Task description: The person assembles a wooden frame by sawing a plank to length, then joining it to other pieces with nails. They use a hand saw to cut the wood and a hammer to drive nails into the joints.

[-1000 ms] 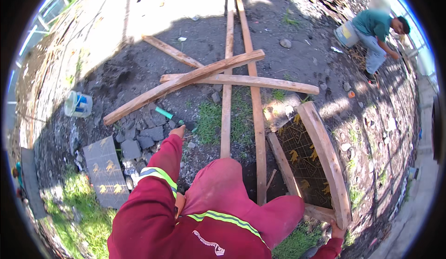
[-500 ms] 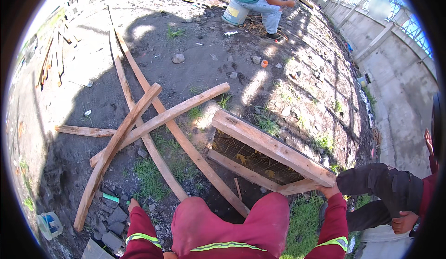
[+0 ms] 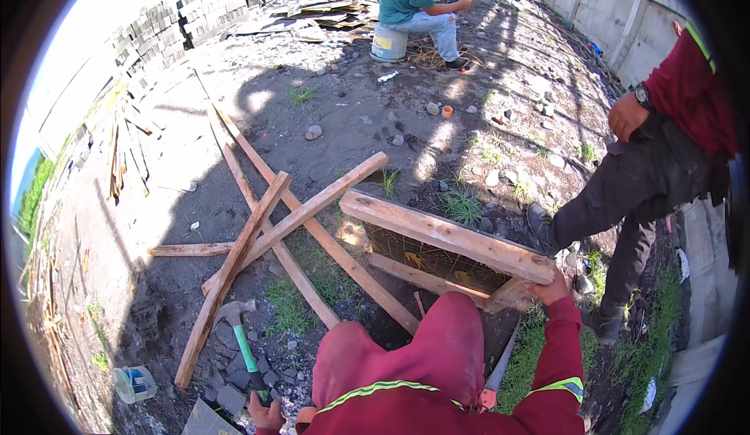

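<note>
At the lower left, my left hand is closed round the end of a hammer with a green grip. The metal hammer head points away from me, over stones and gravel. My right hand grips the near right end of a wooden beam. That beam forms the upper edge of a timber-framed panel, which has a dark face with yellow marks and stands tilted in front of my knees. Beside my right thigh rests a handsaw with an orange-red handle.
Several long timbers lie crossed on the ground ahead and left. A person in dark trousers stands close on the right. Another person sits on a bucket farther off. A clear plastic container stands at lower left.
The view has turned. My left hand, before near the hammer's green grip, now holds the hammer closer to my body, its head in sight. My right hand stays on the beam.
</note>
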Demonstrator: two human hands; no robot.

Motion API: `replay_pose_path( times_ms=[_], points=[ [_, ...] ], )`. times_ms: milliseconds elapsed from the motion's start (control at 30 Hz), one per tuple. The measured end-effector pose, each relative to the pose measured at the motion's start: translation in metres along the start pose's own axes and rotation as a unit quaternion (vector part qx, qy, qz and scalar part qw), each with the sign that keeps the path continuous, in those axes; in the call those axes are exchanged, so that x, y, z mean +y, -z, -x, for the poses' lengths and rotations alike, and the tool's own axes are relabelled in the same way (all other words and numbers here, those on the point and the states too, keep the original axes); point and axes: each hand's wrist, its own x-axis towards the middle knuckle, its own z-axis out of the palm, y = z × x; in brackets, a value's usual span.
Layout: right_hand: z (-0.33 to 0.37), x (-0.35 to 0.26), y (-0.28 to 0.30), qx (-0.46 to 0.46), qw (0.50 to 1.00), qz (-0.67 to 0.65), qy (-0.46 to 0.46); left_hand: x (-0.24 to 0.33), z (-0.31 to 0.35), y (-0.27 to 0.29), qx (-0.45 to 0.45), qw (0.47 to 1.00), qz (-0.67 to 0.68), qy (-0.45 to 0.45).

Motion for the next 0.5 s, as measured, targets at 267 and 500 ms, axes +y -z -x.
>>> replay_pose_path(
  times_ms=[267,500],
  points=[
    [0.003,-0.006,-0.022,0.034,0.992,-0.021,0.118,0.246,-0.108,-0.123,-0.174,0.907,-0.007,-0.383],
    [0.005,-0.01,-0.04,0.051,0.99,-0.057,0.12,0.384,-0.098,-0.281,-0.373,0.763,0.024,-0.527]
  ],
)
